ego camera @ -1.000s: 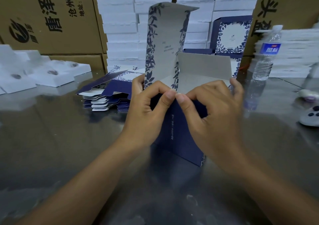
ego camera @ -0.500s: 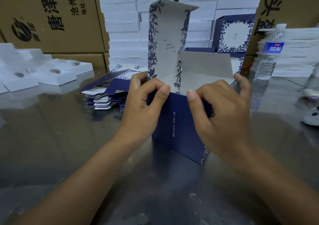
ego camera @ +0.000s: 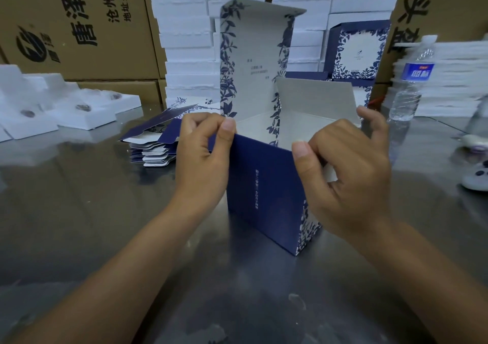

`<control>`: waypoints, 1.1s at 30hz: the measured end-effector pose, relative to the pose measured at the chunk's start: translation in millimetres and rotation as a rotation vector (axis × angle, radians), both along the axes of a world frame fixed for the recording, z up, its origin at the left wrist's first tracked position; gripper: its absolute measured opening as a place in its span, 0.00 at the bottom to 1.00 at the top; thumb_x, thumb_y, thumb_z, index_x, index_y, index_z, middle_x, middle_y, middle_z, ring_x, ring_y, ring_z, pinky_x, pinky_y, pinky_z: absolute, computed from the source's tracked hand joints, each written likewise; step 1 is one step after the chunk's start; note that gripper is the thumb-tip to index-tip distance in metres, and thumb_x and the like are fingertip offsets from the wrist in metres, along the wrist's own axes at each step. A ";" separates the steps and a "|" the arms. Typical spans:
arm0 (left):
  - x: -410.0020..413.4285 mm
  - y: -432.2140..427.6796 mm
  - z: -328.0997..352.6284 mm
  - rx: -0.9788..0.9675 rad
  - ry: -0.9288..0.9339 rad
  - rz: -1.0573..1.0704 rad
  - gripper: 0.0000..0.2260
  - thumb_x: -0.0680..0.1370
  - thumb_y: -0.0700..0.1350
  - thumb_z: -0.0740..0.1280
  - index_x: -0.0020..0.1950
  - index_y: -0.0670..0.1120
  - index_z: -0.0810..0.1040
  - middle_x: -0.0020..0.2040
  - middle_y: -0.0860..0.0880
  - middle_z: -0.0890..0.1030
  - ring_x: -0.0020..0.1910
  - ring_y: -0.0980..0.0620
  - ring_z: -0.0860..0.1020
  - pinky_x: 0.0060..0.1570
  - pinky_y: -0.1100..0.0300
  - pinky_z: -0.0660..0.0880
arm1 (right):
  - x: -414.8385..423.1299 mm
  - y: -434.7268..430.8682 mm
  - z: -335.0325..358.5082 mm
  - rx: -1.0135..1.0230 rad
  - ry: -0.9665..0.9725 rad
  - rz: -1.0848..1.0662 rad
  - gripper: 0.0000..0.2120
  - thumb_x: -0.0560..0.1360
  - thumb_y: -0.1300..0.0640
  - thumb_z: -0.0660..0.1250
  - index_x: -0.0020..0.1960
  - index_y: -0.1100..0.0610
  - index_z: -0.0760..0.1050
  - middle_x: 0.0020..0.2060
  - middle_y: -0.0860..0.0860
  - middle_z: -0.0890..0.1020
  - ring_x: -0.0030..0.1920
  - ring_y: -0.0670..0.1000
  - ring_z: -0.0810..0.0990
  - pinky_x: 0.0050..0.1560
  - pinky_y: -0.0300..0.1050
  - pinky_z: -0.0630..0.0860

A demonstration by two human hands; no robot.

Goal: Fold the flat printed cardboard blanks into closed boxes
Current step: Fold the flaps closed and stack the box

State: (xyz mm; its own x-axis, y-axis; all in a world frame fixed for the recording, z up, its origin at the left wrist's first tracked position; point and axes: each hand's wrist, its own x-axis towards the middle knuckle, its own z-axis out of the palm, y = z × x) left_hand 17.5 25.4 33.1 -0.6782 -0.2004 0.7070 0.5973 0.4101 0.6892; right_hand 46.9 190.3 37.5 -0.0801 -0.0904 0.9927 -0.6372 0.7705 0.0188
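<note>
A half-formed navy box (ego camera: 264, 193) with a white floral print stands upright on the steel table (ego camera: 79, 225), its mouth open and its tall lid panel (ego camera: 253, 53) rising behind. My left hand (ego camera: 203, 156) pinches the near wall's top left corner. At the top right corner, my right hand (ego camera: 343, 172) grips the wall with curled fingers. A stack of flat navy blanks (ego camera: 155, 145) lies just left of the box.
White foam inserts (ego camera: 66, 111) lie at the far left. Stacked white boxes (ego camera: 184, 40) and brown cartons (ego camera: 79, 27) line the back, beside a finished printed box (ego camera: 356, 50). A water bottle (ego camera: 412, 79) stands right, with small white objects (ego camera: 475, 174) at the table's right edge.
My hands have slid apart along the near wall's top edge, from touching at the middle to the two corners. The box mouth now stands wider open.
</note>
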 end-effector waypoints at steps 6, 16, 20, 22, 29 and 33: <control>0.1 -0.4 -3.5 -0.006 0.038 0.041 0.11 0.81 0.48 0.59 0.40 0.56 0.75 0.45 0.57 0.69 0.46 0.60 0.71 0.48 0.65 0.67 | -2.6 0.5 -1.1 0.034 0.021 -0.003 0.18 0.78 0.60 0.58 0.29 0.61 0.68 0.30 0.46 0.63 0.31 0.49 0.64 0.58 0.51 0.63; 1.6 -0.8 -6.8 -0.125 0.168 0.112 0.17 0.82 0.44 0.55 0.38 0.35 0.70 0.35 0.41 0.69 0.35 0.50 0.65 0.36 0.64 0.61 | 0.0 5.5 3.5 0.043 0.032 0.082 0.19 0.79 0.53 0.57 0.33 0.59 0.73 0.31 0.48 0.73 0.37 0.48 0.71 0.54 0.53 0.66; 1.5 -2.1 -6.9 -0.010 0.076 0.039 0.16 0.82 0.48 0.53 0.38 0.42 0.70 0.33 0.48 0.70 0.34 0.55 0.65 0.35 0.60 0.61 | -0.8 10.1 11.7 -0.203 -0.065 0.206 0.11 0.79 0.55 0.55 0.51 0.61 0.72 0.46 0.49 0.71 0.49 0.54 0.73 0.50 0.55 0.70; 1.8 -2.1 -5.3 0.080 0.031 0.006 0.14 0.81 0.50 0.53 0.39 0.51 0.73 0.34 0.58 0.74 0.35 0.61 0.68 0.37 0.65 0.64 | -3.0 11.8 11.7 -0.369 -0.160 0.267 0.08 0.79 0.55 0.54 0.56 0.57 0.66 0.50 0.51 0.71 0.52 0.56 0.73 0.54 0.54 0.71; 1.9 -1.1 -5.0 0.224 -0.087 -0.110 0.14 0.78 0.59 0.53 0.50 0.59 0.77 0.47 0.68 0.79 0.53 0.59 0.76 0.58 0.55 0.71 | -2.8 4.8 4.5 -0.465 -0.559 0.434 0.13 0.79 0.51 0.52 0.47 0.47 0.76 0.44 0.41 0.80 0.48 0.40 0.78 0.49 0.36 0.72; 3.1 -1.1 -2.5 0.277 -0.112 -0.180 0.12 0.76 0.57 0.56 0.51 0.57 0.77 0.47 0.66 0.79 0.53 0.62 0.76 0.59 0.55 0.71 | -3.5 5.5 7.1 -0.562 -0.665 0.518 0.04 0.75 0.57 0.64 0.46 0.48 0.73 0.43 0.46 0.80 0.45 0.41 0.77 0.46 0.33 0.72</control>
State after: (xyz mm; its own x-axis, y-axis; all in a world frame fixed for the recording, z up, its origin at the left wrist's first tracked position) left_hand 20.6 24.3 30.6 -0.7906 -0.2443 0.5615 0.5573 0.0929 0.8251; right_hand 43.4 195.9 44.7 -0.7160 0.1957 0.6701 -0.6445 0.1836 -0.7423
